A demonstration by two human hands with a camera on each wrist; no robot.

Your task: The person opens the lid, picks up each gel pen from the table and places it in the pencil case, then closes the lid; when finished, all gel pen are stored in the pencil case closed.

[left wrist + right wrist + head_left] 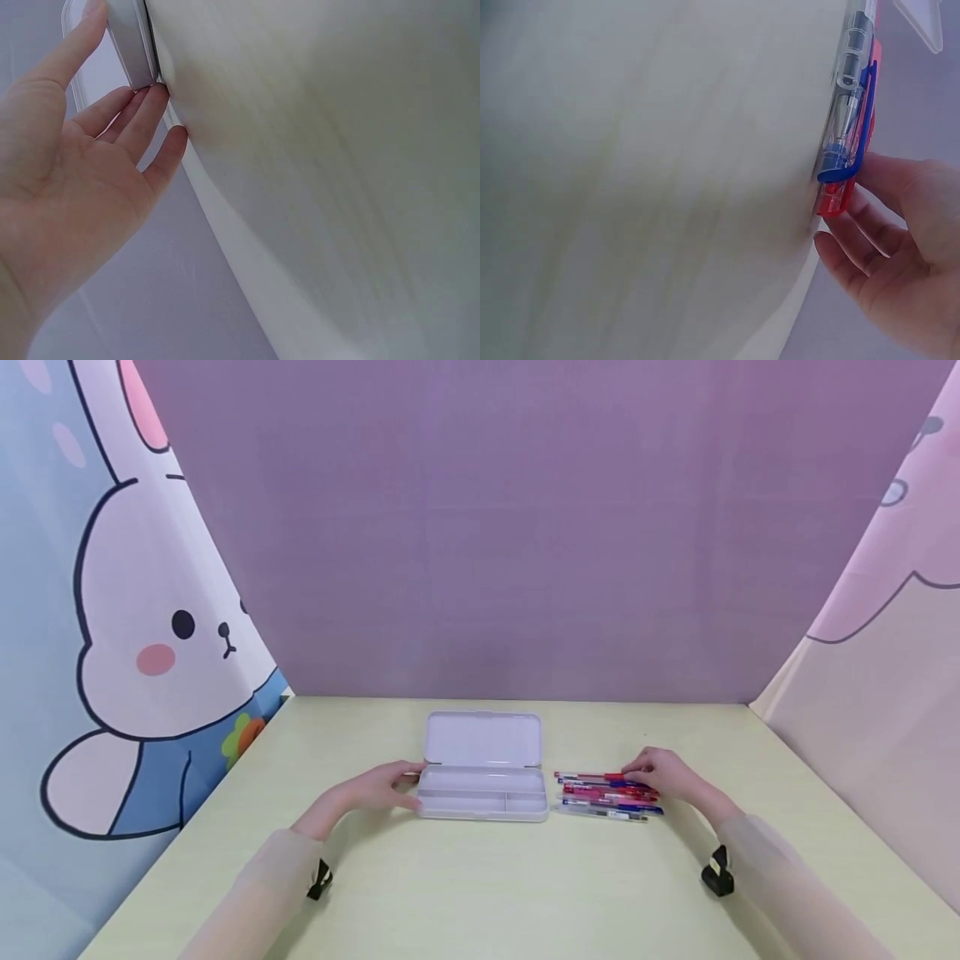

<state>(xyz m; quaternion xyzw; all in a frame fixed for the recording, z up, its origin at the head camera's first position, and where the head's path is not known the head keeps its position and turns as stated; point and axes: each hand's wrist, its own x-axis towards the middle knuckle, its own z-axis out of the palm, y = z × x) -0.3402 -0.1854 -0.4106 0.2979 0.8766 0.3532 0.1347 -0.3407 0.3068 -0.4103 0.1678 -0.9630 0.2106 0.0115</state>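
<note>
the left hand (375,789) rests flat-fingered against the open pencil case (483,793) on the counter (480,893); just beyond its right end, the right hand (663,775) settles loosely curled on the pens (607,795) — apparently picking one. next: pinch one pen cleanly — lift toward the tray.

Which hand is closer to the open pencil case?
Left. The left hand touches the pencil case at its left end; the right hand rests on the pens to its right.

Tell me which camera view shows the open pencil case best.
The head view: the whole pencil case shows, lid up, tray compartments visible. The left wrist view catches only its end by the left hand. The right wrist view shows just a corner.
</note>
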